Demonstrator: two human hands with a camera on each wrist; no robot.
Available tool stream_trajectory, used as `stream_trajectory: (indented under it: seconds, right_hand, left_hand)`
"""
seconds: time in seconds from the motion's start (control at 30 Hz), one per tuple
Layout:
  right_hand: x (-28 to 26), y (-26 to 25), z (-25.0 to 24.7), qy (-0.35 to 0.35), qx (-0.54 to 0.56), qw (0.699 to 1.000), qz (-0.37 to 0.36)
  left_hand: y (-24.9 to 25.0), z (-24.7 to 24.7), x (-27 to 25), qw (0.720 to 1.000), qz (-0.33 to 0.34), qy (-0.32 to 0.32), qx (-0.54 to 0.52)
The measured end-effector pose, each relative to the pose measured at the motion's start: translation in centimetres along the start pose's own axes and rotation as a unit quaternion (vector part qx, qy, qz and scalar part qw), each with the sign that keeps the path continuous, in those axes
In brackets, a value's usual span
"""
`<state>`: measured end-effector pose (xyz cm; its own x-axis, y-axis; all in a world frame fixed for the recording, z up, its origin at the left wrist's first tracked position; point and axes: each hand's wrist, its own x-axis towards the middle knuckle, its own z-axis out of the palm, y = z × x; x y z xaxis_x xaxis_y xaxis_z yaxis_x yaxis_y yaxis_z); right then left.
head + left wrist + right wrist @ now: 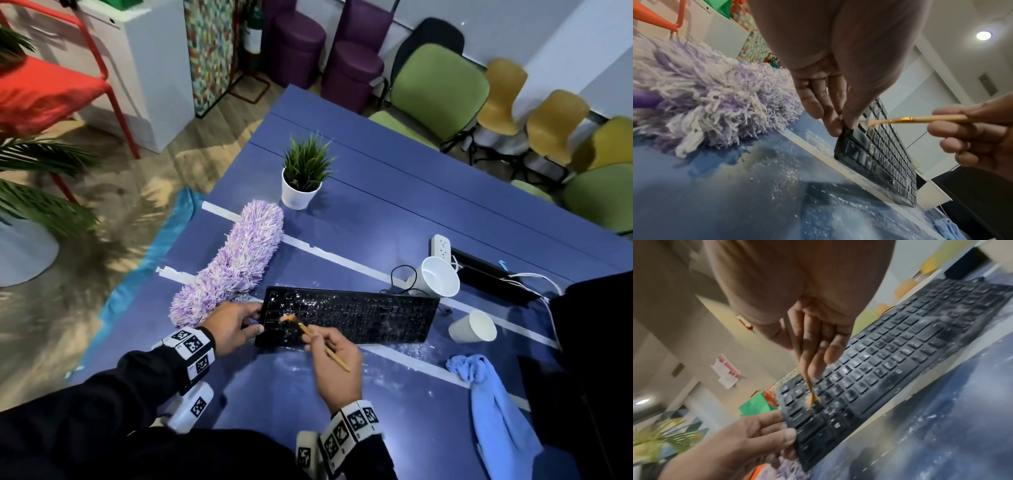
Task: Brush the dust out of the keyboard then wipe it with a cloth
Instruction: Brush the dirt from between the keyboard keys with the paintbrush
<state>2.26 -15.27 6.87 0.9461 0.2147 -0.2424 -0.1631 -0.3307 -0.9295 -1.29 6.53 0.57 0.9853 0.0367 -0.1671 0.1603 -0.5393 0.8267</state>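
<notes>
Right hand (337, 359) pinching brush (315, 337) on dusty keyboard (359, 313); left hand (233, 325) apparently gripping its edge.

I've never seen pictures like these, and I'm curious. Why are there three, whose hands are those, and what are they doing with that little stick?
No robot here, just a person wearing three cameras. The big picture comes from a camera on the head, looking down. The other two sit on the wrists, looking along the fingers.

The left hand grips the end of a dusty black keyboard on a blue table. The right hand pinches a thin paintbrush, its bristles on the keys.

Nearby lie a fluffy purple duster, a potted plant, two tipped white cups and a blue cloth.
</notes>
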Motion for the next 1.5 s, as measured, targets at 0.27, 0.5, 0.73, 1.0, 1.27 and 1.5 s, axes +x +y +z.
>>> stream_trajectory:
  seconds: [0.27, 0.5, 0.73, 1.0, 1.27, 1.5]
  right_hand:
    - [0.1, -0.5, -0.4, -0.031, -0.091, 0.994, -0.050]
    - [0.0, -0.1, 0.3, -0.077, -0.138, 0.986, -0.059]
    - [1.1, -0.2, -0.2, -0.037, -0.086, 0.995, -0.041]
    - [1.3, 0.6, -4.1, 0.066, -0.059, 0.996, 0.015]
    - [0.9, 0.1, -2.4, 0.011, -0.109, 0.993, -0.035]
    - [2.1, 0.9, -4.5, 0.123, -0.070, 0.990, 0.005]
  left_hand:
    - [-0.5, -0.6, 0.8, 1.000, -0.014, -0.012, 0.000]
    - [-0.4, -0.7, 1.3, 1.000, -0.020, 0.007, 0.016]
    - [-0.3, -0.9, 2.0, 1.000, -0.019, -0.006, 0.001]
    - [-1.1, -1.1, 1.9, 0.999, -0.026, -0.007, 0.033]
    - [-0.7, -0.8, 2.0, 0.998, 0.000, 0.056, 0.018]
    - [-0.5, -0.3, 2.1, 0.997, 0.002, 0.065, 0.031]
